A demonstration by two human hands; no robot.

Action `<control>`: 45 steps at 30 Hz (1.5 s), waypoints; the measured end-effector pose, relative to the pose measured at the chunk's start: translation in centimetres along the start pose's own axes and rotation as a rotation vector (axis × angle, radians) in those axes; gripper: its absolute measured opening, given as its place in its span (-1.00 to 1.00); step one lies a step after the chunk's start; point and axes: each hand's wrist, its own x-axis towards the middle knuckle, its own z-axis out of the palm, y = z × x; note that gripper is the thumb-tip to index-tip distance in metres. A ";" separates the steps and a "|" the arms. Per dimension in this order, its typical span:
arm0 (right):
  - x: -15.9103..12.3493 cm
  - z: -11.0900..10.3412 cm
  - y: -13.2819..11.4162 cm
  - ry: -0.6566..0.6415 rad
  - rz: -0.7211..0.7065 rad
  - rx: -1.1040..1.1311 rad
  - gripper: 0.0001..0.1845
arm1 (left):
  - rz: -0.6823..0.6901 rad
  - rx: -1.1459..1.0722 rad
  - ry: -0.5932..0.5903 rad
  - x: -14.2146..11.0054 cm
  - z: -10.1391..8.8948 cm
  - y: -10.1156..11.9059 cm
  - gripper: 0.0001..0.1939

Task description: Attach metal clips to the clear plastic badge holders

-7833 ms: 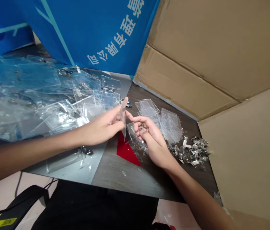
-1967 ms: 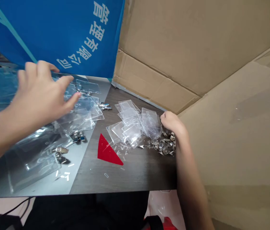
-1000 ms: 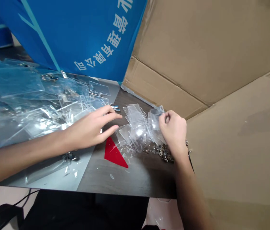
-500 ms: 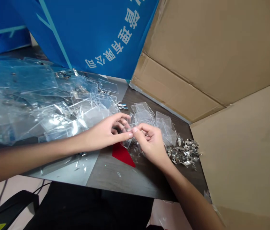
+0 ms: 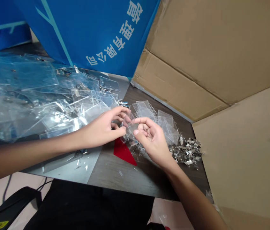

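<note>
Left hand fingers pinch a thin clear plastic badge holder mid-frame; right hand fingers curl beside it, grip unclear. A light pinch could let it slip.

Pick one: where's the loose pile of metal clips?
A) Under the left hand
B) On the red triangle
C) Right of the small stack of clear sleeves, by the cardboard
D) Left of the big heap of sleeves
C: the metal clips lie on the dark table, right of the small stack of clear sleeves, beside the cardboard.
</note>
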 end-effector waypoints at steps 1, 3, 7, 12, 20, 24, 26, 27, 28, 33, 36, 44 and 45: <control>0.1 -0.1 -0.1 -0.017 0.013 0.044 -0.71 | -0.002 -0.001 0.004 0.0 0.0 0.0 -0.39; 0.1 -0.3 0.0 -0.032 0.042 0.111 -0.67 | -0.006 -0.003 0.009 0.0 -0.1 -0.1 -0.37; 0.2 -0.3 0.6 -0.006 0.115 0.182 -0.54 | 0.008 0.017 0.022 -0.1 -0.2 -0.1 -0.38; 0.5 0.0 1.4 0.079 0.129 0.151 -0.58 | 0.017 0.062 0.026 -0.2 -0.4 0.0 -0.43; -0.1 0.6 1.5 0.131 -0.114 -0.136 -0.89 | 0.021 0.071 0.038 -0.2 -0.5 -0.3 -0.48; -0.6 0.8 1.2 0.126 -0.257 -0.345 -0.81 | 0.034 0.074 0.045 -0.1 -0.4 -0.2 -0.54; -0.6 0.8 1.1 0.106 -0.291 -0.384 -0.79 | 0.041 0.072 0.051 -0.1 -0.4 -0.3 -0.57; -0.6 0.7 1.1 0.098 -0.312 -0.408 -0.78 | 0.041 0.068 0.053 0.0 -0.5 -0.3 -0.58; -0.6 0.7 1.1 0.092 -0.336 -0.439 -0.78 | 0.042 0.062 0.054 0.0 -0.5 -0.4 -0.57; -1.0 0.4 0.8 0.071 -0.331 -0.468 -0.76 | 0.025 0.045 0.047 0.1 -0.5 -0.7 -0.54; -1.3 0.5 1.0 0.039 -0.167 -0.323 -0.71 | 0.020 0.056 0.042 0.0 -0.5 -0.7 -0.55; -0.9 0.6 1.9 0.043 0.007 -0.092 -0.60 | -0.005 0.070 0.058 0.0 -0.6 -0.5 -0.63; -0.8 0.5 1.9 0.052 0.013 -0.077 -0.64 | -0.013 0.069 0.057 0.0 -0.6 -0.5 -0.63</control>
